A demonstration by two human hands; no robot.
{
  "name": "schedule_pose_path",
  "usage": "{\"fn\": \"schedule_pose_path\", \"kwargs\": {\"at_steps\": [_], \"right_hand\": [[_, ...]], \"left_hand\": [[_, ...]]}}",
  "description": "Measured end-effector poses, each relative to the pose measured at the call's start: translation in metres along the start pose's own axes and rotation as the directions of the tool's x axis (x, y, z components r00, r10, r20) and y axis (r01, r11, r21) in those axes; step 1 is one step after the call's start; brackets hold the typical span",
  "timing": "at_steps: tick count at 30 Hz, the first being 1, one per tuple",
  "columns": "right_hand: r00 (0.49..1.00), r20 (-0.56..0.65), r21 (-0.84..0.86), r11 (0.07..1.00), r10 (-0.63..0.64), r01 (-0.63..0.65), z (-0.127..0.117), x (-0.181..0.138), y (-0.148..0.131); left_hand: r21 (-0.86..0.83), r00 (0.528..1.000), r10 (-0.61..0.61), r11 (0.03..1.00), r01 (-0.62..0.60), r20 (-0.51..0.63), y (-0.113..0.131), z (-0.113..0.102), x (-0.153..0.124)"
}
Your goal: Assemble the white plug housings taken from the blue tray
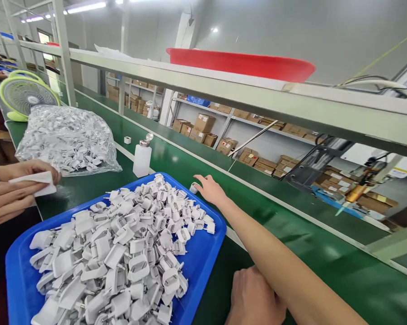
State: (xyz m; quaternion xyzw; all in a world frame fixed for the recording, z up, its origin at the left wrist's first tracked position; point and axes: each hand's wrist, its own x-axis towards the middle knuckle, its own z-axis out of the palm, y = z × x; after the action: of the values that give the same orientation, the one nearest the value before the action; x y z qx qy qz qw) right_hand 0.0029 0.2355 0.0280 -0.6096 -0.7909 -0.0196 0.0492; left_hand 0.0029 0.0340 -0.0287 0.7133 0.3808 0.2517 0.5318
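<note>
Fingers (199, 184) of the right hand (210, 189) stretch forward over the green belt, loosely spread, their tips touching a small white plug piece (193, 188) that lies on the belt just past the far corner of the blue tray (203, 257). Whether they have closed on it I cannot tell; the piece sits under and just left of the fingertips, only partly showing. It appears to lie out there because that strip is the moving lane of the bench, apart from the heap. The left hand (254, 300) rests low at the near edge, curled into a loose fist on the belt beside the tray, and nothing shows in it.

Heaped white plug parts (122, 253) fill the tray, kept together within easy reach. Behind stand a white pump bottle (142, 158) and a clear bag (67, 140) of more parts. At the left edge another person's hands (10, 194) hold a white cloth (34, 180).
</note>
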Motion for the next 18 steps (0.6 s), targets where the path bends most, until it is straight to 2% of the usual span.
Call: {"fn": "schedule_pose_path", "kwargs": {"at_steps": [2,4,8,10,12,14,15,18], "right_hand": [[0.998,0.049,0.049,0.998,-0.038,0.036,0.009,0.012,0.007],[0.995,0.07,0.093,0.993,-0.075,0.069,0.013,0.013,0.016],[0.997,0.038,0.155,0.986,-0.071,0.064,0.003,-0.016,0.04],[0.998,0.013,0.184,0.981,-0.058,0.055,-0.007,-0.05,0.054],[0.999,-0.003,0.219,0.974,-0.05,0.049,-0.016,-0.096,0.065],[0.999,0.007,0.261,0.964,-0.046,0.043,-0.021,-0.147,0.072],[0.999,0.021,0.281,0.959,-0.048,0.04,-0.022,-0.172,0.074],[0.994,0.099,0.41,0.912,-0.051,0.007,-0.021,-0.231,0.077]], "left_hand": [[-0.049,0.999,-0.052,0.997,0.053,0.004,0.0,-0.002,0.002],[-0.063,0.999,-0.042,0.997,0.04,-0.033,-0.001,-0.002,0.001],[0.011,0.99,0.041,0.999,-0.04,-0.137,-0.003,0.0,-0.003],[0.007,0.966,-0.012,1.0,0.015,-0.257,-0.002,0.002,-0.004],[-0.022,0.912,-0.056,0.998,0.052,-0.406,-0.001,0.004,-0.005],[-0.007,0.87,-0.058,0.998,0.062,-0.49,0.0,0.007,-0.005],[0.034,0.873,-0.046,0.997,0.072,-0.485,0.0,0.009,-0.006],[0.218,0.927,-0.003,0.972,0.092,-0.376,-0.001,0.012,-0.008]]}}
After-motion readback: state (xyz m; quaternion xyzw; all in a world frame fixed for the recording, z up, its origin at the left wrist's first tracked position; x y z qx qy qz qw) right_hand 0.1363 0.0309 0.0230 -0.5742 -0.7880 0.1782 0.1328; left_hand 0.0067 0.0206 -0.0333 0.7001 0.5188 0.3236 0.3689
